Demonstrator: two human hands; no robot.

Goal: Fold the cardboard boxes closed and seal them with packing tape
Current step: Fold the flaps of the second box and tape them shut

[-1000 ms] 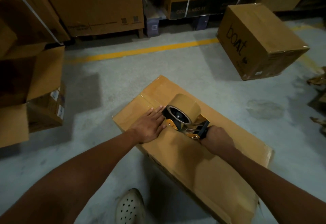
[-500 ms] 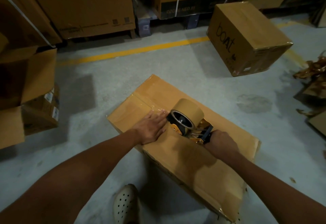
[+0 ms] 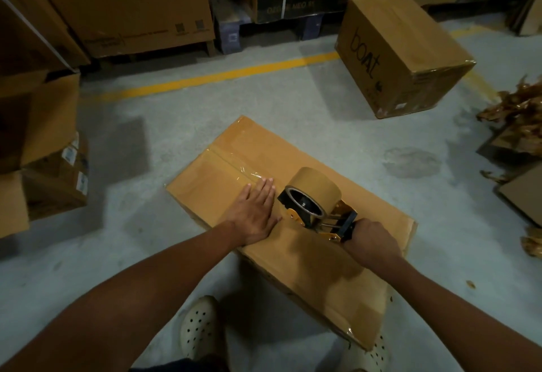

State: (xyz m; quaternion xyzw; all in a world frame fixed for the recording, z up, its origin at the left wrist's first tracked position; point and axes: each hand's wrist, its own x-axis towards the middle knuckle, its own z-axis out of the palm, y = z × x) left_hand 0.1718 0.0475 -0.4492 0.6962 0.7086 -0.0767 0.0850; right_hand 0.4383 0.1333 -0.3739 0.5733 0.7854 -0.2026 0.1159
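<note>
A flat closed cardboard box lies on the concrete floor in front of me, with shiny clear tape along its centre seam at the far end. My left hand presses flat on the box top, fingers straight, just left of the seam. My right hand grips the handle of a tape dispenser, which carries a brown tape roll and rests on the seam beside my left fingers.
A sealed box marked "boat" stands at the far right. An open box with raised flaps is at the left. Crumpled brown tape scraps and cardboard lie at the right edge. Large cartons on pallets line the back, behind a yellow floor line. My shoes are below the box.
The dispenser and my right hand have slid along the seam toward me. My left hand has stayed pressed flat on the box top beside the roll.
</note>
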